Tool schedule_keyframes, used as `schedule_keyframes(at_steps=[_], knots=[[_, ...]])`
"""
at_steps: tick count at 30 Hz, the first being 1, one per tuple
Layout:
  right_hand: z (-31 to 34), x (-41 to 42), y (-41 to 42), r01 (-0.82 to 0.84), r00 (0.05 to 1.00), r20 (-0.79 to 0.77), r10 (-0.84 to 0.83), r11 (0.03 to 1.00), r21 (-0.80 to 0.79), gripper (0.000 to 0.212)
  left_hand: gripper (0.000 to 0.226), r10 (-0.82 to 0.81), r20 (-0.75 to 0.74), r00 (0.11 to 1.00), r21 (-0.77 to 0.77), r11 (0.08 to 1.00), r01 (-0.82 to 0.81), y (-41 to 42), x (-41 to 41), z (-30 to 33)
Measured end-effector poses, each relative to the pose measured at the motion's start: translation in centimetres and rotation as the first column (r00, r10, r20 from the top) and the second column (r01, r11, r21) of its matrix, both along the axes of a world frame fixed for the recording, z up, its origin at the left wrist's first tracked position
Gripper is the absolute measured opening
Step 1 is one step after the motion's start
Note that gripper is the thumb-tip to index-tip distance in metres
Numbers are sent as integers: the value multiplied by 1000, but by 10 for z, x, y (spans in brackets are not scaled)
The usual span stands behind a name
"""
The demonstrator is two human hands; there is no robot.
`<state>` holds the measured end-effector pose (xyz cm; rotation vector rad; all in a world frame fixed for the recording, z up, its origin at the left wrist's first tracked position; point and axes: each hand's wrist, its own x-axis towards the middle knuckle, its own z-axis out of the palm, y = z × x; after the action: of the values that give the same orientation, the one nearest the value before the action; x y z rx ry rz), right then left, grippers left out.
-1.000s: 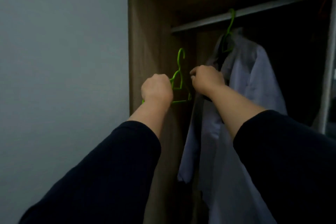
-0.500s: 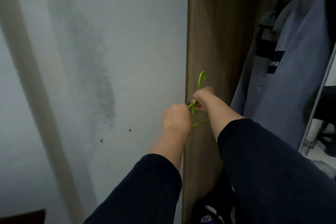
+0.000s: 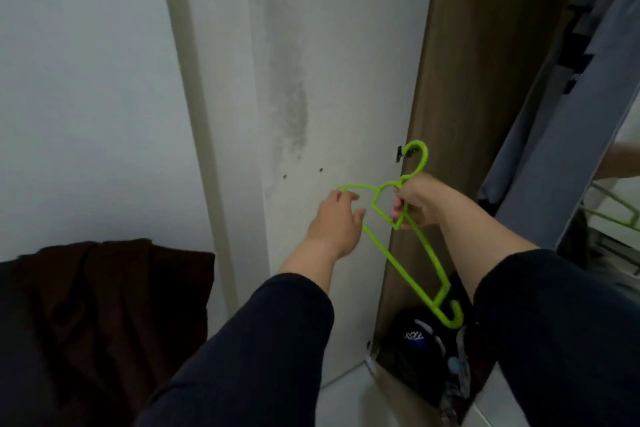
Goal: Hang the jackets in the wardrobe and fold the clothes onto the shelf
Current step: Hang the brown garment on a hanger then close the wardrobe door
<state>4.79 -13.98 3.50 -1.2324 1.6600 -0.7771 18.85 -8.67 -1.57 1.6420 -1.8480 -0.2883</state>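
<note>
A bright green plastic hanger [image 3: 408,263] is held tilted in front of the wardrobe's wooden side panel [image 3: 460,73], hook up, with no garment on it. My right hand [image 3: 420,203] grips it at the neck just under the hook. My left hand [image 3: 337,218] is beside the hanger's left shoulder end, fingers loose and just touching it. A grey jacket [image 3: 568,121] hangs inside the wardrobe at the right edge. A dark brown garment [image 3: 104,302] lies in a heap at the lower left.
A white wall with a grey stain and a vertical white trim strip [image 3: 194,87] fills the left and centre. Dark clothes [image 3: 415,340] lie at the wardrobe's bottom. A mirrored door edge [image 3: 616,215] at the far right reflects the hanger.
The view has swung down and left, away from the rail. Both hands came down with the green hanger, which now tilts. My left hand has loosened from its earlier grip.
</note>
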Motion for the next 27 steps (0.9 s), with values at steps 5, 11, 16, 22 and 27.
schedule_keyframes(at_steps=[5,11,16,22,27], knots=[[4,30,43,-342,932,-149,331,938,-56,25,41,165,190,968,-201,971,-126,31,29,15],[12,97,81,-566,824,-108,556,808,-164,19,35,273,245,930,-88,962,-259,65,94,17],[5,162,103,-711,698,-103,709,702,18,42,33,364,179,914,-92,931,-353,100,154,15],[-19,255,114,-812,568,-319,758,579,-70,38,33,474,183,861,-40,879,-475,128,234,-4],[-21,316,100,-849,523,-361,772,511,-138,32,30,566,164,808,-96,824,-558,122,294,-19]])
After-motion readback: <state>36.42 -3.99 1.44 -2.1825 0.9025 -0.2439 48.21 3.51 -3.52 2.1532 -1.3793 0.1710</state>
